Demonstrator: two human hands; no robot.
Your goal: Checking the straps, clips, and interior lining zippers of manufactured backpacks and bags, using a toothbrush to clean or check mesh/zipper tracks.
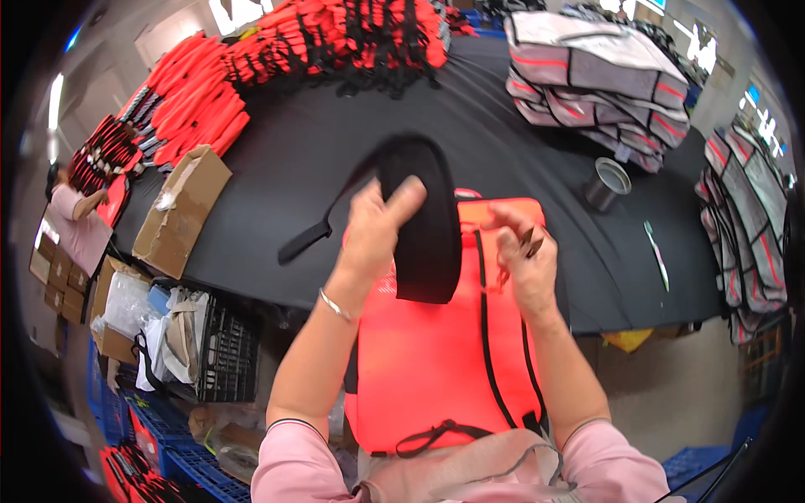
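Observation:
My left hand (369, 222) is closed on a black padded shoulder strap (432, 235), its thumb lying over the pad. The strap curves up and over, and its thin webbing end hangs out to the left. Beneath it, a bright orange-red backpack (419, 360) with black piping lies on the table edge and against my lap. My right hand (528, 264) is raised above the bag's right side, its fingers curled round a small pair of snips (530, 243) with dark metal and a reddish loop. Motion blurs these fingers a little.
The black-covered table (277, 201) bears heaps of orange-red straps (335, 42), a cardboard box (180, 210), grey bags (599, 84), a metal tin (607, 184) and a toothbrush (658, 256). A black crate (228, 352) stands lower left. A person in pink (75, 210) is at far left.

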